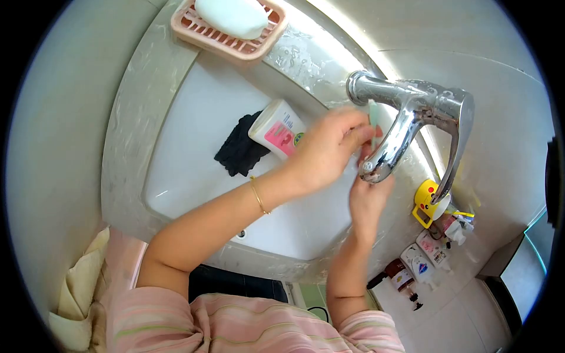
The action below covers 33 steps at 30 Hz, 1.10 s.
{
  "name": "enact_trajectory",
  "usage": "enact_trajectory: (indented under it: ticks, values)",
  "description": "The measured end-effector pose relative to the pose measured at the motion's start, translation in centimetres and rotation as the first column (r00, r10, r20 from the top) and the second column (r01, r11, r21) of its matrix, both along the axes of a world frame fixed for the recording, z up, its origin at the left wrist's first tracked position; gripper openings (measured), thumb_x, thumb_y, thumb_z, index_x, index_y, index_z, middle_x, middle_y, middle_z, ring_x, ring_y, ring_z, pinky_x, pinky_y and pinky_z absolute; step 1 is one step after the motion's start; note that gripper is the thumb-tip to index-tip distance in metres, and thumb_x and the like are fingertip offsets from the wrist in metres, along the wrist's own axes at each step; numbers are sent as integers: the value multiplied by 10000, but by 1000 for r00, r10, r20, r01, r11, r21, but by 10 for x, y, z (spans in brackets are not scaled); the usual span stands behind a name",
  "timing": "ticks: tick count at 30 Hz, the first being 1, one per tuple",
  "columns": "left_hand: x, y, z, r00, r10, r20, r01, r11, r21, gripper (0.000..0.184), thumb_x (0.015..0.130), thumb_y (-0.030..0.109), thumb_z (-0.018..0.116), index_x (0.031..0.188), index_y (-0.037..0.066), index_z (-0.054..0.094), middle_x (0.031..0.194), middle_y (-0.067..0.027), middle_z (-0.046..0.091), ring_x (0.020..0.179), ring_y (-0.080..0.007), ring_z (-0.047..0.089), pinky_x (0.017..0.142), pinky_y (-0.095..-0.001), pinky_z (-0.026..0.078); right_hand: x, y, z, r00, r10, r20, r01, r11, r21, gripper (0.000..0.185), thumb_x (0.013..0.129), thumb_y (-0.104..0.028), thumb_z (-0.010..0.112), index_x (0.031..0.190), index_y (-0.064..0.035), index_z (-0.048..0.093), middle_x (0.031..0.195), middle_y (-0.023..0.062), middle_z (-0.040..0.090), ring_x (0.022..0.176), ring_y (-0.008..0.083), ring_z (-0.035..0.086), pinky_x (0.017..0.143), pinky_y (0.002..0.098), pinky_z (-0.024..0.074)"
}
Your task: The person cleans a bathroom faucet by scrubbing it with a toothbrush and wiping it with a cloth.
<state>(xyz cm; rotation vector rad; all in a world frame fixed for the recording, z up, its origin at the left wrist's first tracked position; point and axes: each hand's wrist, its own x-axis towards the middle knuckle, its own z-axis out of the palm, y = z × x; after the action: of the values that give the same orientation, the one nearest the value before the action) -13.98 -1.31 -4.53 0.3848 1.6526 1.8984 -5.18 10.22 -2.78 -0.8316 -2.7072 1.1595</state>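
Observation:
Beside the chrome faucet (395,144), my left hand (332,144) is closed, its fingertips pinching a thin pale green object (373,115) whose kind I cannot make out. My right hand (371,200) is just below it, close under the spout; the spout and motion blur hide its fingers. A white bottle with a pink label (278,129) lies in the white sink (194,147), partly behind my left hand. Against the bottle rests a crumpled black cloth (240,147).
White soap (232,16) sits in a pink dish (215,46) on the sink's upper edge. At right are a yellow cup (425,203), a brown pump bottle (400,276) and white bottles (418,263). Cream cloth (82,288) hangs at lower left.

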Motion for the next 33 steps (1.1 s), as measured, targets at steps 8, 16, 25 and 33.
enact_trajectory:
  ticks: [8, 16, 25, 33]
  values:
    - [-23, -17, -5, 978, 208, -7, -208, 977, 40, 289, 978, 130, 457, 1223, 15, 557, 1157, -75, 615, 1136, -168, 543, 1009, -307, 402, -27, 48, 0, 969, 232, 82, -239, 814, 530, 166, 775, -7, 493, 905, -37, 592, 809, 166, 603, 753, 389, 583, 630, 480, 423]
    - [-12, -6, -5, 968, 221, -121, -223, 975, -2, 286, 932, 93, 523, 1202, 17, 575, 1182, -104, 619, 1080, -188, 586, 959, -307, 437, -43, 55, 11, 901, 431, -50, -304, 710, 635, 151, 757, 10, 490, 873, -15, 584, 822, 201, 593, 765, 392, 580, 630, 468, 410]
    - [-24, 6, -18, 851, 344, -396, -373, 928, 4, 234, 852, 34, 602, 1085, 9, 611, 989, -131, 640, 887, -257, 628, 801, -340, 493, -31, 53, -4, 940, 284, 187, -335, 869, 364, 224, 820, -22, 516, 1029, 6, 590, 755, 218, 626, 738, 429, 604, 668, 443, 469]
    - [-19, 3, -29, 862, 346, -370, -347, 935, 67, 232, 845, 28, 579, 1075, 9, 606, 965, -154, 630, 892, -309, 609, 798, -373, 481, -29, 71, -20, 931, 362, -46, -340, 906, 254, 206, 856, -77, 499, 1012, 21, 590, 746, 242, 608, 643, 387, 611, 594, 398, 456]
